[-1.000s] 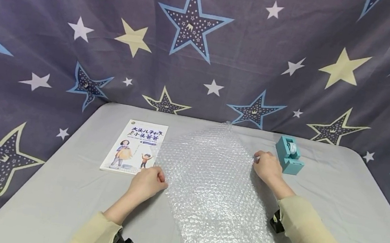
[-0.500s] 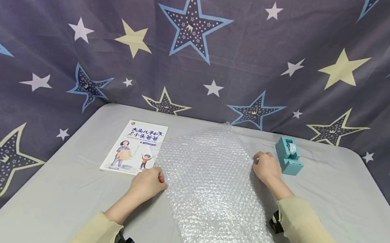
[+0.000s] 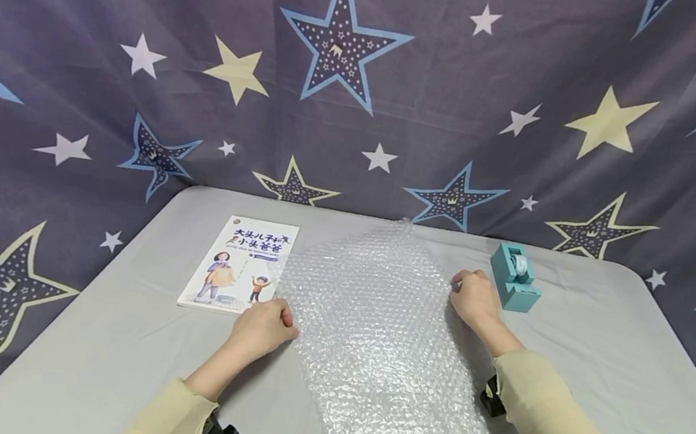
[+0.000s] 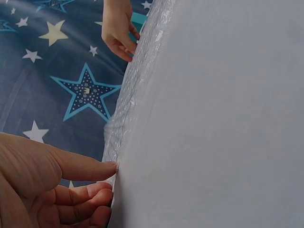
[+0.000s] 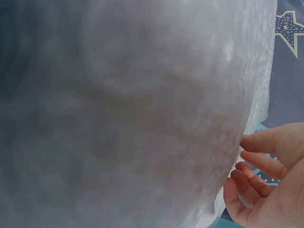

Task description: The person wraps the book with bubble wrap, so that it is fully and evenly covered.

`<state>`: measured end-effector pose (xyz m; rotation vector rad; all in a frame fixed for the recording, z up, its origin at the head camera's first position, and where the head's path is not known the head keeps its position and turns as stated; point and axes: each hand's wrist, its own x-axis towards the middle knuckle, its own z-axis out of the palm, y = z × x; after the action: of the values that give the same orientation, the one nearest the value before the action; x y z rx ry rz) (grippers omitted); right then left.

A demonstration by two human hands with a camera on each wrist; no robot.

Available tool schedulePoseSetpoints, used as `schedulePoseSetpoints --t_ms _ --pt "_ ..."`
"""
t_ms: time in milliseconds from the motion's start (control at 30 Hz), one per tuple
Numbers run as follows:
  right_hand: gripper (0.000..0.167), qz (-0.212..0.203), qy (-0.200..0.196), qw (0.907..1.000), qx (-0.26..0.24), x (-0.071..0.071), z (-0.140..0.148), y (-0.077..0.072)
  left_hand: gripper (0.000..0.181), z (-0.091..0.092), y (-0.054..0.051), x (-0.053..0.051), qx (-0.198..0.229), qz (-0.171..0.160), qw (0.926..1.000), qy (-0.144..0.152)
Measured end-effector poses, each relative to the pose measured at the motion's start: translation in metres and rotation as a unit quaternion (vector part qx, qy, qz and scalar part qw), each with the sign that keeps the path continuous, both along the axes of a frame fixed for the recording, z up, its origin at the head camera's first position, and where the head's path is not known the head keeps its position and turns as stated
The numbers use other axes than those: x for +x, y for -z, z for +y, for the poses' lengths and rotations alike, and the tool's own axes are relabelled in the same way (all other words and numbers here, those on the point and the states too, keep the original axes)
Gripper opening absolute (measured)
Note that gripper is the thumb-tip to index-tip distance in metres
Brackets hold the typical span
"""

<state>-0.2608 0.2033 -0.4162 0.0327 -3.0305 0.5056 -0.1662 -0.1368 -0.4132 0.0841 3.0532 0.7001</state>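
A clear sheet of bubble wrap (image 3: 381, 339) lies spread over the middle of the table, running off the bottom of the head view. At its left edge my left hand (image 3: 263, 326) pinches the border between thumb and fingers; the left wrist view shows this hand (image 4: 61, 185) close up on the edge. My right hand (image 3: 477, 301) pinches the sheet's right edge farther back. In the right wrist view, the thumb and fingers of that hand (image 5: 270, 175) meet the film's edge, and blurred bubble wrap (image 5: 142, 95) fills most of the picture.
A white picture book (image 3: 240, 265) lies flat left of the sheet, just beyond my left hand. Beside my right hand stands a teal tape dispenser (image 3: 516, 279) with a roll of clear tape. Behind the grey-covered table (image 3: 127, 342) hangs a dark star-patterned curtain (image 3: 368, 66).
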Motion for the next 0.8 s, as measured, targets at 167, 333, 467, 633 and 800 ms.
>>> schedulePoseSetpoints --t_ms 167,333,467,633,800 --pt "0.028 0.015 -0.004 0.9999 -0.006 0.001 0.0 0.001 0.017 -0.003 0.0 -0.001 0.009 0.005 0.9999 0.005" --pt "0.027 0.024 -0.015 0.9995 -0.012 0.002 -0.004 -0.002 0.015 -0.009 0.0 -0.003 0.03 0.008 0.9995 0.002" --pt "0.027 0.027 -0.022 0.9992 -0.017 0.002 -0.009 -0.005 0.012 -0.013 -0.002 -0.006 0.045 0.011 0.9989 -0.003" --pt "0.025 0.032 -0.042 0.9982 -0.029 0.005 -0.02 -0.009 0.01 -0.018 -0.006 -0.009 0.056 0.02 0.9982 -0.011" --pt "0.022 0.031 -0.063 0.9966 -0.043 0.008 -0.032 -0.013 0.009 -0.024 -0.009 -0.013 0.058 0.029 0.9975 -0.028"
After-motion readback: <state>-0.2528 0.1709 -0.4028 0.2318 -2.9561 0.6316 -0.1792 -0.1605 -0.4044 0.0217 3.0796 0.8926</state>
